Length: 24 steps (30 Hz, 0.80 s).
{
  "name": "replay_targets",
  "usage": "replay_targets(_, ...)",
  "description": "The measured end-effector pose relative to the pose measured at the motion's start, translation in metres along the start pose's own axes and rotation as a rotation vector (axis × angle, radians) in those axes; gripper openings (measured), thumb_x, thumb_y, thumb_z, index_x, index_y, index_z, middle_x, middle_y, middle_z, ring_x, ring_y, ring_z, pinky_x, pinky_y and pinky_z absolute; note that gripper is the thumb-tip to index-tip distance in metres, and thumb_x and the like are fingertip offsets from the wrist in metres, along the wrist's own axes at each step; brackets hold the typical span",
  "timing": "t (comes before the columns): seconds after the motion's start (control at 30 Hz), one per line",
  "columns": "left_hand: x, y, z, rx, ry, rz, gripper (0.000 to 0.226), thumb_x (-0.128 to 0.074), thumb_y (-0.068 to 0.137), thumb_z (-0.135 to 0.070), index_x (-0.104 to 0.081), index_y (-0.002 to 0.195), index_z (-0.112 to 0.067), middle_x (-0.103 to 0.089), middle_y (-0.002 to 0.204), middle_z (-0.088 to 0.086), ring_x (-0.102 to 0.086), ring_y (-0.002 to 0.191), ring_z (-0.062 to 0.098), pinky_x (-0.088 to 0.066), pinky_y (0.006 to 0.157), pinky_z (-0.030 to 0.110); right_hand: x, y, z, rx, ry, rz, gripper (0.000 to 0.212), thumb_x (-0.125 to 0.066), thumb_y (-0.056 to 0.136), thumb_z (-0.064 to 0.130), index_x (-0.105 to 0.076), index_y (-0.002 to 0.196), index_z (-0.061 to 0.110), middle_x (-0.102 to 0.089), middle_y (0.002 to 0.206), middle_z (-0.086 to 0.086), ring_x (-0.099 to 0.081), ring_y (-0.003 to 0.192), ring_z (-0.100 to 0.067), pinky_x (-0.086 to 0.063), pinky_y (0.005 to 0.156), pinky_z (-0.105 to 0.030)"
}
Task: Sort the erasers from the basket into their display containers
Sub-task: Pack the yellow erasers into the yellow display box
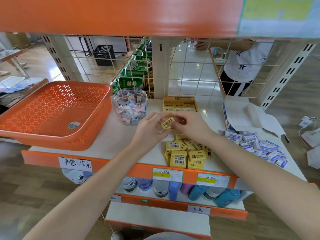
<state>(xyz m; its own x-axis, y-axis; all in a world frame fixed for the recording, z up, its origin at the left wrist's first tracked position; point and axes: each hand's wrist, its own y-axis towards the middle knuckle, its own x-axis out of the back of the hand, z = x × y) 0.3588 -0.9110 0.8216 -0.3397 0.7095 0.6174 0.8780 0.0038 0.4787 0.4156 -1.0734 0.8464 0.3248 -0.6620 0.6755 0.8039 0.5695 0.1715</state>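
Centrally, you are pinching one yellow eraser [167, 123] between both hands: your left hand [149, 129] is gripping its lower end, and your right hand [189, 125] is gripping its upper end. Beneath it, a pile of yellow erasers [185, 154] is lying on the white shelf [121, 139], near the yellow display box [180, 105]. Leftward, the orange basket [52, 116] is sitting just beside a clear jar [130, 108] of pastel erasers.
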Motion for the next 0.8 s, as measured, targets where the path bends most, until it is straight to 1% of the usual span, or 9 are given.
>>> replay_targets(0.07,-0.001,0.001,-0.002,0.019,-0.039,0.008,0.052,-0.076,0.077,-0.011,-0.059,0.126,-0.016,-0.056,0.093,-0.003,-0.055,0.08,0.003,-0.047,0.074,0.01,-0.001,0.002,0.003,-0.031,0.079,-0.051,0.033,-0.065,0.086,0.023,-0.061,0.119,0.028,-0.067,0.089,0.004,-0.059,0.08,-0.006,-0.046,0.074,-0.018)
replay_targets(0.2,0.003,0.005,-0.002,0.097,-0.074,0.002,0.046,-0.073,0.081,-0.012,-0.06,0.124,-0.011,-0.06,0.095,-0.001,-0.059,0.079,0.009,-0.047,0.073,0.008,0.004,0.004,0.005,-0.087,0.237,-0.093,0.041,-0.071,0.08,0.014,-0.053,0.115,0.024,-0.067,0.092,0.003,-0.063,0.084,-0.008,-0.047,0.072,-0.009)
replay_targets(0.27,0.005,0.007,-0.005,0.176,-0.116,0.027,0.042,-0.073,0.082,-0.013,-0.062,0.122,-0.013,-0.064,0.089,-0.005,-0.061,0.078,0.005,-0.047,0.074,0.007,0.005,0.004,0.006,-0.064,0.305,-0.087,0.039,-0.069,0.079,0.004,-0.051,0.109,0.022,-0.067,0.093,-0.001,-0.065,0.083,-0.008,-0.05,0.075,-0.012)
replay_targets(0.37,0.006,0.006,-0.009,0.248,-0.236,0.093,0.042,-0.074,0.08,-0.012,-0.062,0.12,-0.02,-0.063,0.084,-0.016,-0.062,0.072,-0.007,-0.046,0.075,0.004,0.007,0.005,0.006,-0.075,0.359,-0.099,0.041,-0.069,0.078,0.001,-0.05,0.102,0.028,-0.067,0.09,0.0,-0.067,0.08,-0.007,-0.054,0.078,-0.02)
replay_targets(0.43,0.004,0.004,-0.008,0.243,-0.299,0.138,0.047,-0.075,0.079,-0.009,-0.059,0.12,-0.028,-0.066,0.091,-0.01,-0.065,0.075,-0.004,-0.05,0.079,0.01,0.008,0.005,0.005,-0.085,0.386,-0.079,0.043,-0.069,0.078,0.001,-0.049,0.103,0.028,-0.069,0.088,0.001,-0.068,0.082,-0.011,-0.055,0.079,-0.025)
replay_targets(0.5,0.003,0.003,-0.006,0.246,-0.321,0.161,0.051,-0.075,0.078,-0.006,-0.058,0.119,-0.03,-0.068,0.096,-0.005,-0.066,0.078,0.0,-0.051,0.079,0.012,0.009,0.003,0.004,-0.098,0.377,-0.069,0.043,-0.07,0.078,0.002,-0.049,0.107,0.026,-0.07,0.086,0.002,-0.068,0.081,-0.013,-0.055,0.077,-0.025)
replay_targets(0.6,0.002,0.002,-0.006,0.29,-0.37,0.163,0.043,-0.076,0.075,-0.002,-0.061,0.108,-0.024,-0.07,0.092,-0.001,-0.067,0.075,0.001,-0.05,0.073,0.011,0.009,0.001,0.0,-0.099,0.321,-0.095,0.042,-0.072,0.078,0.009,-0.049,0.11,0.025,-0.069,0.087,0.003,-0.067,0.078,-0.009,-0.054,0.072,-0.017)
replay_targets(0.7,0.002,0.002,-0.003,0.361,-0.412,0.11,0.033,-0.076,0.074,0.001,-0.056,0.09,-0.019,-0.068,0.083,-0.005,-0.067,0.072,0.004,-0.051,0.068,0.015,0.014,0.0,-0.006,-0.063,0.112,-0.099,0.026,-0.066,0.084,0.014,-0.056,0.104,0.029,-0.067,0.086,0.009,-0.063,0.079,-0.002,-0.05,0.073,-0.015)
replay_targets(0.8,0.002,0.003,0.004,0.404,-0.426,0.066,0.032,-0.076,0.075,0.0,-0.054,0.087,-0.021,-0.068,0.081,-0.004,-0.067,0.073,0.008,-0.052,0.07,0.021,0.021,-0.002,-0.011,0.003,-0.273,0.171,0.02,-0.061,0.089,0.018,-0.068,0.106,0.025,-0.069,0.097,0.008,-0.061,0.086,-0.004,-0.05,0.082,-0.022)
